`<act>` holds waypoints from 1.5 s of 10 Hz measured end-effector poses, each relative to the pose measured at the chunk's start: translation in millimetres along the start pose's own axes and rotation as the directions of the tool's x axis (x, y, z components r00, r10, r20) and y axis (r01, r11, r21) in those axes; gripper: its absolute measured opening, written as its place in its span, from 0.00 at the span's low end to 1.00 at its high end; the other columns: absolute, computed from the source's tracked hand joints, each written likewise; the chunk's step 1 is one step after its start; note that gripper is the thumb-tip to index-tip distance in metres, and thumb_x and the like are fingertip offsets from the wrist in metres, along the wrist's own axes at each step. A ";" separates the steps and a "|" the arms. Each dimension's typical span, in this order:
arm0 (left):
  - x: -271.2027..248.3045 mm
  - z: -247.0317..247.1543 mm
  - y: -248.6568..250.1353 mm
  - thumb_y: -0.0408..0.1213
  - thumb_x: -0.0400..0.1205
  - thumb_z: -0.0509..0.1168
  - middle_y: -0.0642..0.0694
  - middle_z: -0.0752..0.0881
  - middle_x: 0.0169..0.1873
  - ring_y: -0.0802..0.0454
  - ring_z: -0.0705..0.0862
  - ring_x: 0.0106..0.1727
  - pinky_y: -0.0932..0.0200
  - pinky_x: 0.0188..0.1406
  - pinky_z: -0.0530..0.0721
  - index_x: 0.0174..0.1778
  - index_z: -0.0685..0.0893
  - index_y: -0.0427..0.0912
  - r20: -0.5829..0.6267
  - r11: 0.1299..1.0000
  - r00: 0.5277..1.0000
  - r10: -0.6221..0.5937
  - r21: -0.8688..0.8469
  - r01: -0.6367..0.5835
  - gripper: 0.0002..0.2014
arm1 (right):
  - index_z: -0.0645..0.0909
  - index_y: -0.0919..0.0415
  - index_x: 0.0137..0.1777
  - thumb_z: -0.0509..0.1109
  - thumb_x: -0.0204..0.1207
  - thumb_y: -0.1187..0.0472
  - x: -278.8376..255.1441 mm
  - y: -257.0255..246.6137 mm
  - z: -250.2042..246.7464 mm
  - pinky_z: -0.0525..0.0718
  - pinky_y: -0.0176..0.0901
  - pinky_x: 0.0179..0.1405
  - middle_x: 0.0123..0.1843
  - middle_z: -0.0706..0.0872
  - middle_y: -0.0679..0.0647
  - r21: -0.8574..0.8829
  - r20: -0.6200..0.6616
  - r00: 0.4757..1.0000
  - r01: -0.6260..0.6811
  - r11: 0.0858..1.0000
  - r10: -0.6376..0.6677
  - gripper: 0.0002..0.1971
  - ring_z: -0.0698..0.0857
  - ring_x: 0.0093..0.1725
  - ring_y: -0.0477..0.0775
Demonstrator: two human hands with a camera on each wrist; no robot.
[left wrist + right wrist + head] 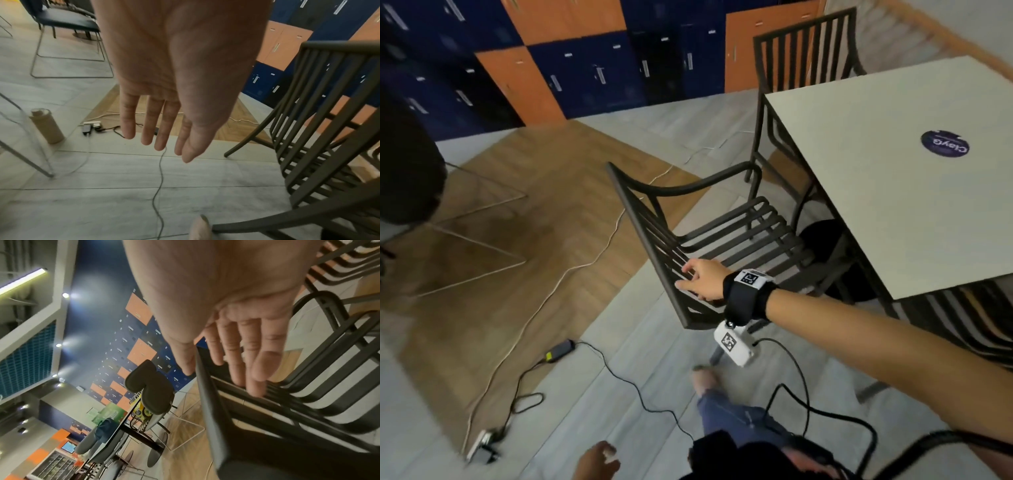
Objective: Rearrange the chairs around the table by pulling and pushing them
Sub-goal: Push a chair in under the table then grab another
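A dark metal slatted chair point(722, 236) stands at the near-left side of the white square table point(893, 192), its seat partly under the top. My right hand point(697, 279) rests on the backrest near its top rail. In the right wrist view the right hand point(221, 381) straddles the top rail point(211, 426): thumb on the outer side, nearly straight fingers point(255, 369) lying on the slats. My left hand point(599, 459) hangs low over the floor. In the left wrist view the left hand point(164, 146) is flat and holds nothing, with the chair point(320, 113) to its right.
A second dark chair point(804, 44) stands at the table's far side, and a third point(962, 325) is tucked in at the near right. Cables, a power adapter point(560, 351) and a power strip point(481, 445) lie on the floor. Lockers point(585, 68) line the back wall. A bottle point(47, 126) stands on the floor.
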State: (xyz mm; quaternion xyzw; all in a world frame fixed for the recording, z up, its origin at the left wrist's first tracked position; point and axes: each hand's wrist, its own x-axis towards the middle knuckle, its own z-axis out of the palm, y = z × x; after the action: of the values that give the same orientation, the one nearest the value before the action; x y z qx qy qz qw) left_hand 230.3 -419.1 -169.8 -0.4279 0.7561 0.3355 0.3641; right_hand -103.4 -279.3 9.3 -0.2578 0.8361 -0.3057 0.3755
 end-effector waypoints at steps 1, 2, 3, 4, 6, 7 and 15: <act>-14.1 -43.7 51.1 0.40 0.80 0.64 0.40 0.83 0.65 0.45 0.81 0.67 0.61 0.65 0.74 0.28 0.62 0.59 -0.042 0.979 0.997 0.059 0.197 -0.049 0.20 | 0.65 0.61 0.76 0.69 0.77 0.47 33.0 -18.0 21.2 0.89 0.53 0.49 0.64 0.83 0.61 -0.090 0.091 0.990 -0.097 0.991 0.105 0.32 0.86 0.57 0.63; 10.3 -104.8 73.0 0.39 0.81 0.63 0.41 0.81 0.65 0.45 0.79 0.52 0.59 0.64 0.75 0.37 0.68 0.62 -0.067 0.905 0.951 0.301 0.335 -0.263 0.14 | 0.56 0.68 0.78 0.68 0.77 0.47 59.3 -24.7 37.4 0.82 0.54 0.60 0.68 0.81 0.67 -0.399 0.079 0.993 -0.053 0.916 0.092 0.38 0.83 0.63 0.66; 50.7 -168.7 95.0 0.37 0.77 0.63 0.40 0.80 0.62 0.42 0.80 0.55 0.48 0.63 0.79 0.61 0.77 0.48 -0.079 0.857 0.909 0.408 0.375 -0.353 0.16 | 0.52 0.70 0.78 0.68 0.79 0.56 68.5 -29.7 42.2 0.80 0.51 0.56 0.68 0.80 0.68 -0.480 0.087 0.991 -0.048 0.876 0.102 0.36 0.84 0.61 0.66; 70.1 -242.4 147.3 0.23 0.75 0.59 0.40 0.78 0.67 0.38 0.79 0.65 0.42 0.62 0.80 0.71 0.71 0.44 -0.196 0.787 0.801 0.565 0.418 -0.453 0.28 | 0.48 0.68 0.81 0.68 0.78 0.60 71.4 -35.7 39.2 0.79 0.47 0.54 0.67 0.80 0.66 -0.465 0.130 0.979 -0.079 0.882 0.157 0.39 0.83 0.62 0.64; 109.0 -343.2 261.9 0.19 0.73 0.61 0.44 0.60 0.83 0.40 0.60 0.82 0.32 0.75 0.65 0.81 0.55 0.50 -0.280 0.533 0.477 0.833 0.638 -0.555 0.42 | 0.39 0.63 0.83 0.68 0.78 0.52 78.3 -39.2 44.1 0.80 0.49 0.56 0.65 0.82 0.67 -0.481 0.120 0.947 -0.206 0.852 0.297 0.46 0.84 0.60 0.66; 146.4 -375.9 304.4 0.34 0.75 0.71 0.43 0.63 0.82 0.41 0.57 0.84 0.28 0.76 0.52 0.78 0.64 0.49 -0.092 0.304 0.373 0.923 0.769 -0.562 0.36 | 0.41 0.60 0.84 0.64 0.79 0.51 85.8 -32.0 49.8 0.82 0.51 0.53 0.60 0.84 0.68 -0.403 0.136 0.918 -0.292 0.868 0.372 0.42 0.86 0.55 0.66; 277.2 -500.1 467.8 0.24 0.76 0.57 0.54 0.85 0.54 0.47 0.77 0.63 0.32 0.69 0.52 0.55 0.82 0.54 0.582 -0.404 0.167 0.796 0.715 -0.570 0.21 | 0.64 0.27 0.74 0.58 0.78 0.62 177.0 -112.1 56.3 0.75 0.35 0.45 0.63 0.86 0.38 0.181 -0.493 0.449 -0.784 0.593 0.745 0.31 0.86 0.58 0.47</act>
State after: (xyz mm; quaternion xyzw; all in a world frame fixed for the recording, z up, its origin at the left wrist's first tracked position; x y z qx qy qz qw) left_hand -420.8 -749.2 -55.4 0.4159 0.8981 -0.0442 0.1358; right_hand -140.1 -490.4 -24.8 0.2256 0.9398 -0.1304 0.2213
